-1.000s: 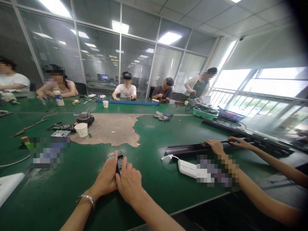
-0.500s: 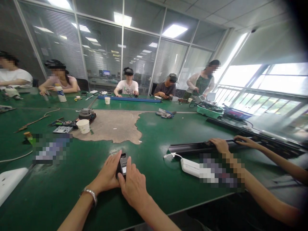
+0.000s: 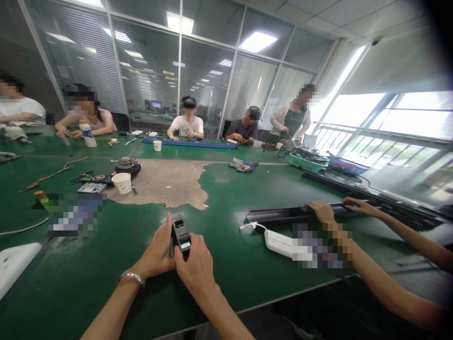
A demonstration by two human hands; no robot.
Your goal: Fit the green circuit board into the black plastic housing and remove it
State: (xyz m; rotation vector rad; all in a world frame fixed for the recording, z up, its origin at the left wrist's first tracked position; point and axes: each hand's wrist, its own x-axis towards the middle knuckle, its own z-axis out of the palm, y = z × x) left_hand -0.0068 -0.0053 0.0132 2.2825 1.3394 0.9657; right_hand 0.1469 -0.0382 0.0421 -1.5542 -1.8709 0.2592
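Observation:
Between my two hands is a small dark grey boxy device (image 3: 181,232), with slots at its far end, a row of small marks and a white label near its close end. My left hand (image 3: 158,250) wraps the device's left side, its thumb pointing up along it. From the right, my right hand (image 3: 197,264) grips the lower end, with the fingers partly hidden behind the device. It is tilted so that its slotted face shows to me, over the green table (image 3: 141,311). Its exact kind cannot be made out.
A brown mat (image 3: 177,184) bears a paper cup (image 3: 122,183) and electronic parts. At right, a co-worker's hands (image 3: 322,211) rest on a long black bar (image 3: 279,215), near a white power bank (image 3: 278,243). Gloves (image 3: 242,165) lie farther back. Several people sit opposite.
The device has tipped and shifted slightly, and more of its slotted face shows now. My right fingers have slid down from its side to its lower end. The view has moved slightly.

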